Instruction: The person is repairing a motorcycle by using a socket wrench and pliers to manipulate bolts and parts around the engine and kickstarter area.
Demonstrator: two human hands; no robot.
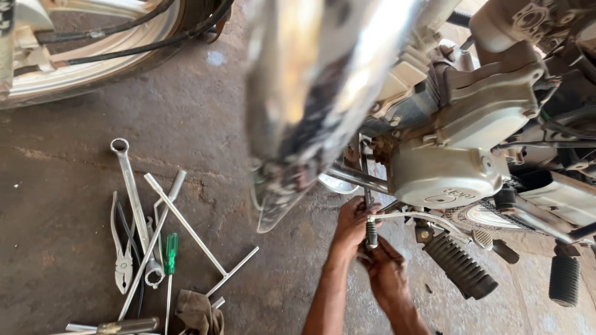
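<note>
Both hands at lower centre under motorcycle engine [447, 167]: left hand [352, 224] closed round metal lever rod [410, 216], right hand [386, 268] gripping ribbed socket tool [371, 234] on it. Wrenches, pliers [122, 260] lower left on floor.

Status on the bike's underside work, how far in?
Done: tools are laid out on the floor, ring spanner, pliers, T-handle wrench, green screwdriver. In hand: left hand and right hand both grip a short ribbed tool or fitting under the engine case. Left: cannot tell; footpeg remains mounted.
</note>
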